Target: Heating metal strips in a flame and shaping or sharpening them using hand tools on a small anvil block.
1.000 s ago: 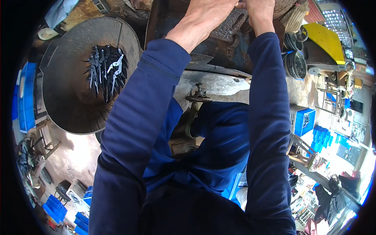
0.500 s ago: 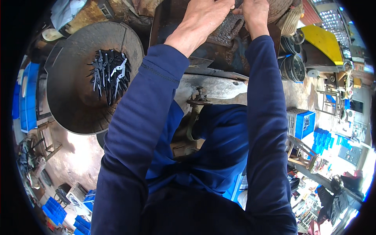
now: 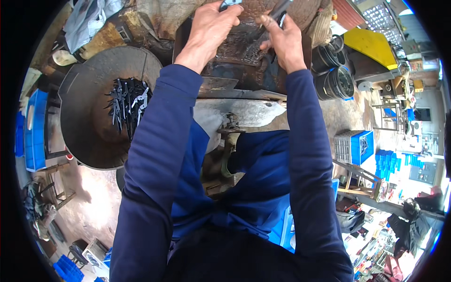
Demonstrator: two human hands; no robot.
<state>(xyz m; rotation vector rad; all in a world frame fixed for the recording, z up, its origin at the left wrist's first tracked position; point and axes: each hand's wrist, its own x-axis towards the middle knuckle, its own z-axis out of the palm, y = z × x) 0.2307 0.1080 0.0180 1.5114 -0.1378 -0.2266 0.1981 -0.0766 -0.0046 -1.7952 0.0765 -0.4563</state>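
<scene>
At the top of the view, my left hand (image 3: 206, 35) is closed around a small silvery metal piece (image 3: 230, 3), partly cut off by the picture's edge. My right hand (image 3: 285, 42) pinches a long dark metal piece (image 3: 282, 8) between thumb and fingers; its exact kind does not show. Both hands are apart, above a dark, wet, grimy metal tray (image 3: 256, 84). A rough, wet brown lump (image 3: 237, 47) lies in the tray between them. Left of my left forearm, a wide round basin (image 3: 84, 108) holds a heap of black and silvery plier-like parts (image 3: 126, 101).
Black buckets (image 3: 339, 82) and a yellow panel (image 3: 369, 47) stand to the right. Farther right are a blue and grey crate (image 3: 359, 146) and stacked blue bins (image 3: 386, 164). A blue tray (image 3: 36, 129) stands at the far left. Below the metal tray is a valve (image 3: 230, 122).
My hands have drawn apart: the left has moved leftward, the right left and slightly down. The silvery and dark pieces now show in them. The whole view has shifted a little.
</scene>
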